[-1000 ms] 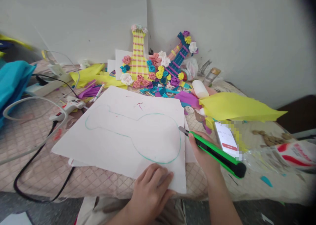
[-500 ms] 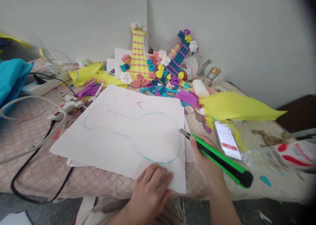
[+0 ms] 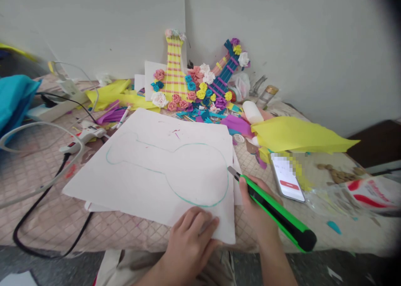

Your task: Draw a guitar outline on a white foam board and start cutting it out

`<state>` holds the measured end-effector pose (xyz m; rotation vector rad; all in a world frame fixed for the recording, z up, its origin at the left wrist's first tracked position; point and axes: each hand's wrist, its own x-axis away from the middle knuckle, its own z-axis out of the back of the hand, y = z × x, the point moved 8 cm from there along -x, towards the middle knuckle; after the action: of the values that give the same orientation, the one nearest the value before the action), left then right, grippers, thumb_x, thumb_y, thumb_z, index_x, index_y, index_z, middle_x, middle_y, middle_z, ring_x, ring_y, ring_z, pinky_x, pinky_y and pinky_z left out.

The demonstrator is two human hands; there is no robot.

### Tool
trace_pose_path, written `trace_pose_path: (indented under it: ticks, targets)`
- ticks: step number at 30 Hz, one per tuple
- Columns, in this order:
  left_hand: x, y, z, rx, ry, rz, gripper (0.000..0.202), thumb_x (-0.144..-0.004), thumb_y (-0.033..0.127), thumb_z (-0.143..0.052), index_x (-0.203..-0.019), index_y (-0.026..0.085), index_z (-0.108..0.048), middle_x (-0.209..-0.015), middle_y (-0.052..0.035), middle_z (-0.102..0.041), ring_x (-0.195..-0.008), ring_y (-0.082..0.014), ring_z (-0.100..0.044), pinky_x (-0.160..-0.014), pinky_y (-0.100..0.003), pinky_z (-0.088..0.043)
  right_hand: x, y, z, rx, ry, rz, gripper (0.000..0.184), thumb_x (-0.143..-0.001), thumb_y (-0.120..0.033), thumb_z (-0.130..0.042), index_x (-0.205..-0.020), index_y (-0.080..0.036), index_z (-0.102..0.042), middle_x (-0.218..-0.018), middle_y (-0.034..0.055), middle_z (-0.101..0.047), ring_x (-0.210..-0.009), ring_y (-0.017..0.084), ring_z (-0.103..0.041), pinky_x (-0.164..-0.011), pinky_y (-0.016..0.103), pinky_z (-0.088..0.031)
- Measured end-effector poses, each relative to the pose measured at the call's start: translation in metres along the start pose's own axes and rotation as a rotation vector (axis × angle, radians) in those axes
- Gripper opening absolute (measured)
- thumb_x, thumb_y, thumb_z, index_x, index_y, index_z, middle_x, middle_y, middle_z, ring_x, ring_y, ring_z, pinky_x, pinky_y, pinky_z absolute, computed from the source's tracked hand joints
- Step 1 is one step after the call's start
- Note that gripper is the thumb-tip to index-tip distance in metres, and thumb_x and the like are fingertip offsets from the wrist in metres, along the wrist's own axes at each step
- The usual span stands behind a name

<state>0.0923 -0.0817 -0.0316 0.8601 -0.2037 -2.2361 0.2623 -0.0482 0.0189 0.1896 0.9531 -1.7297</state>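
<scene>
A white sheet (image 3: 156,169) lies on the table with a guitar outline drawn in green marker (image 3: 200,202). My left hand (image 3: 191,246) presses flat on the sheet's near edge, fingers stretched out. My right hand (image 3: 260,206) grips a green and black utility knife (image 3: 275,213). Its blade tip touches the sheet's right side, right by the drawn line.
Two decorated paper guitars (image 3: 175,72) lean on the wall behind the sheet. Yellow paper (image 3: 300,136), a phone (image 3: 287,178), a glue bottle (image 3: 253,111) and a plastic bag (image 3: 369,192) lie at the right. A glue gun (image 3: 84,134), cables and a power strip (image 3: 53,108) lie at the left.
The knife has slid a little down the sheet's right side along the green line. My left hand has stayed in place on the paper.
</scene>
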Motion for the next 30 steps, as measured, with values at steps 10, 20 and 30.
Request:
trace_pose_path:
  ticks: [10, 20, 30]
  targets:
    - [0.001, 0.001, 0.003, -0.001, 0.016, -0.005, 0.029, -0.08, 0.034, -0.056, -0.105, 0.019, -0.059, -0.092, -0.0029, -0.061, -0.09, -0.0194, -0.052, -0.075, -0.031, -0.048, 0.009, -0.003, 0.005, 0.012, 0.013, 0.007, 0.024, -0.08, -0.036, -0.054, -0.081, -0.013, -0.063, -0.073, 0.0073, -0.069, -0.061, 0.017, -0.063, -0.059, 0.025, -0.048]
    - [-0.002, 0.001, 0.002, -0.01, 0.0, -0.012, 0.03, -0.079, 0.033, -0.058, -0.105, 0.019, -0.058, -0.092, -0.0035, -0.061, -0.089, -0.02, -0.053, -0.073, -0.031, -0.05, 0.019, -0.008, 0.013, 0.064, 0.082, 0.033, 0.026, -0.08, -0.036, -0.054, -0.08, -0.012, -0.065, -0.069, 0.008, -0.069, -0.058, 0.017, -0.064, -0.057, 0.023, -0.049]
    - [0.0, 0.0, 0.0, -0.012, -0.001, -0.017, 0.034, -0.076, 0.034, -0.061, -0.107, 0.02, -0.058, -0.092, -0.004, -0.061, -0.091, -0.0208, -0.054, -0.072, -0.032, -0.051, 0.031, 0.005, 0.011, 0.033, 0.005, -0.068, 0.029, -0.08, -0.039, -0.054, -0.082, -0.013, -0.065, -0.07, 0.0077, -0.068, -0.062, 0.018, -0.064, -0.062, 0.026, -0.05]
